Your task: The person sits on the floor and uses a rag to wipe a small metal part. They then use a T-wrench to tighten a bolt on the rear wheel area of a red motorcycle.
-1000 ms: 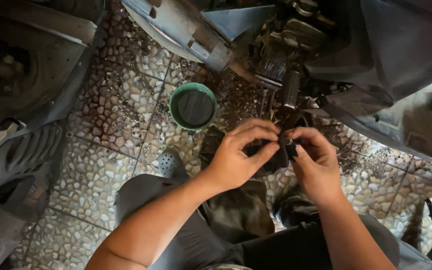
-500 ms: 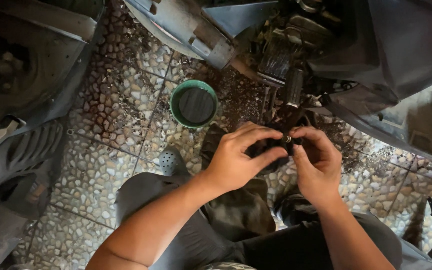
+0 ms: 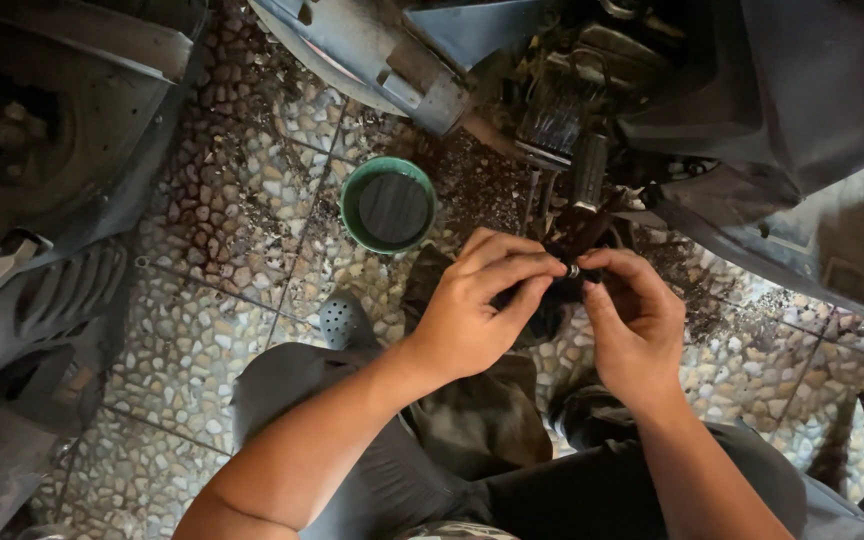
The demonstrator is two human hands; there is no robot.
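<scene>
Two bare hands meet at the centre of the head view, both forearms rising from the lower edge and converging above the person's knees. Left hand: palm down, fingers curled forward, thumb and forefinger pinched onto a small dark part. Right hand: palm turned inward, thumb and forefinger closed on the same part from the opposite side, so that the fingertips of both hands nearly touch. At the pinch point sits one small silver ring-shaped piece; whether it is a nut or a washer cannot be told. The dark part is mostly hidden by the fingers, so its long axis and heading cannot be told; it lies just below the greasy engine block of a stripped scooter. One green round tub of dark liquid stands upright on the pebble-tile floor, near the left hand but apart from it. One grey perforated clog shows beside the left knee. Grey body panels lie at the left edge.
</scene>
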